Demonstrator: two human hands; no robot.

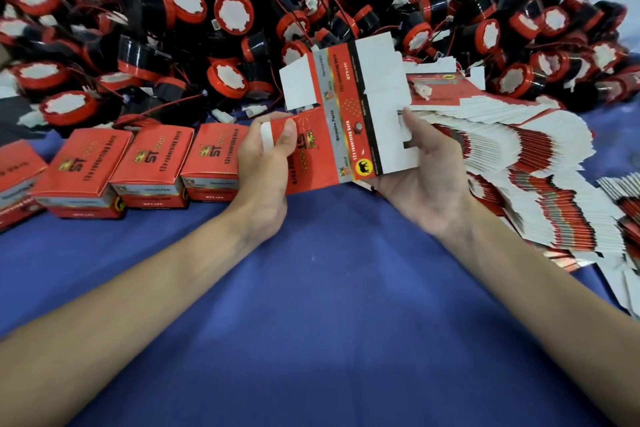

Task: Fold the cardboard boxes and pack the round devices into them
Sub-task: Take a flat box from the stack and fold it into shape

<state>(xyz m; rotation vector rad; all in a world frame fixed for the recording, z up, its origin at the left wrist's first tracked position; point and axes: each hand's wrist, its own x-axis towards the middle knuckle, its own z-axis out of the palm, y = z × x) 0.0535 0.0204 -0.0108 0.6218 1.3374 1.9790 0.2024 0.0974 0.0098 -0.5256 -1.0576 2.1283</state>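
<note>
Head camera looks down on a blue cloth [329, 288], with a huge heap of round devices [194, 10] along its far side. A fanned stack of flat blanks [519, 184] lies on the right and closed boxes [152, 163] sit on the left. Between them, above the cloth, the left hand [266, 170] pinches an unfolded box [346, 107], and the right hand [426, 177] grips its white flap.

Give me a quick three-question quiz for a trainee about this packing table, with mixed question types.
1. True or false: the flat red-and-white cardboard box blank is held by both the left hand and the right hand.
2. Multiple choice: the fanned stack of flat box blanks lies A) on the person's right, B) on the person's left, C) on top of the folded boxes.
3. Fill in: the finished red cardboard boxes stand on a ____ cloth.
Key: 1 true; 2 A; 3 blue.
</note>
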